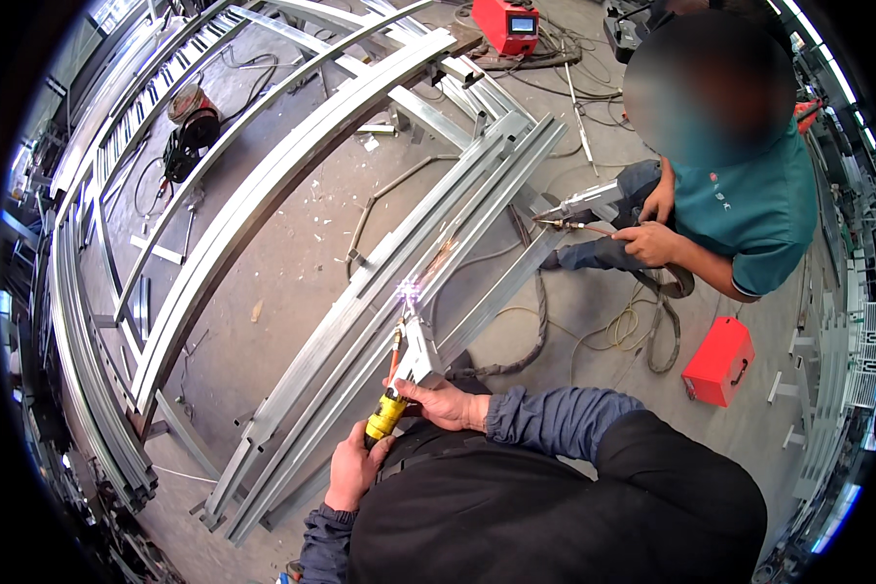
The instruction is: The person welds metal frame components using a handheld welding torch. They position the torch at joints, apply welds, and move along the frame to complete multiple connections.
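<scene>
A welding gun (pixel 419 352) with a silver body, a yellow rear part (pixel 385 417) and an orange tube along its left side points away from me. Bright light and sparks (pixel 409 292) flare at its tip, against the long silver metal profiles (pixel 360 336) lying side by side. My right hand (pixel 441 403) is closed round the lower end of the silver body; some of its fingers are hidden. At the end of the yellow part, my left hand (pixel 354 467) grips with thumb and fingers.
At right, a co-worker in a green shirt (pixel 764 219) holds a similar silver tool (pixel 584 206) over the profiles. Red boxes stand on the floor, one beside me (pixel 720 360), one far off (pixel 506 24). A curved metal frame (pixel 234 204) spans the left; hoses (pixel 540 321) trail underneath.
</scene>
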### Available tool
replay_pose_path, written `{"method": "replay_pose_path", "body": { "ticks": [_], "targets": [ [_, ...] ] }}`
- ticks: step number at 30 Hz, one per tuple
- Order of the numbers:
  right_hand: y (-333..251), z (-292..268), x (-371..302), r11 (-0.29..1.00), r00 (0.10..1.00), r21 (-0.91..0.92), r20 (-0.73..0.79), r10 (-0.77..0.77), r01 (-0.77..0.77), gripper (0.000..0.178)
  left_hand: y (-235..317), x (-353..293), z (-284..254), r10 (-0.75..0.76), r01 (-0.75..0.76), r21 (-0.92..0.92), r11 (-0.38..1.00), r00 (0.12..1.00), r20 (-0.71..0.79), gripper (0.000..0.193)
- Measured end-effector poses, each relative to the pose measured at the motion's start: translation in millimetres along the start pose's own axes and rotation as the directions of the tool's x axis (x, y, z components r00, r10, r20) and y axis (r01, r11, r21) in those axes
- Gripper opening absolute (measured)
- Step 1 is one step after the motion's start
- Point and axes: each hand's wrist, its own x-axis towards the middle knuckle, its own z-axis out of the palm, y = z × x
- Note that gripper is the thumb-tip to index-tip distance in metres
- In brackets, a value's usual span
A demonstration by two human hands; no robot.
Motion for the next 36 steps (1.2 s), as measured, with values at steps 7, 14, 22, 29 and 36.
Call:
{"method": "replay_pose_path", "body": {
  "ticks": [7, 14, 22, 29, 36],
  "targets": [
    [1, 1, 1, 1.0, 1.0, -0.009, 0.022, 0.008, -0.008, 0.055, -5, -1, 1, -0.008, 0.008, -0.012, 1.0, 1.0, 0.001, 0.049],
    [3, 1, 1, 1.0, 1.0, -0.014, 0.012, -0.002, 0.003, 0.058, 0, -2, -3, -0.038, 0.039, -0.027, 0.999, 0.999, 0.029, 0.049],
    [5, -7, 3, 0.999, 0.998, -0.034, 0.058, 0.032, -0.03, 0.052, -3, -4, 1, -0.084, 0.085, -0.033, 0.996, 0.996, 0.037, 0.05],
    [-11, -2, -7, 0.996, 0.995, -0.051, 0.061, 0.081, -0.078, 0.051, 11, -9, 4, -0.074, 0.073, -0.049, 0.996, 0.997, -0.019, 0.046],
    [-27, -1, -10, 0.996, 0.945, -0.03, 0.317, 0.085, -0.08, 0.083, 38, -33, -16, -0.181, 0.178, -0.202, 0.963, 0.984, 0.003, 0.036]
  ]
}}
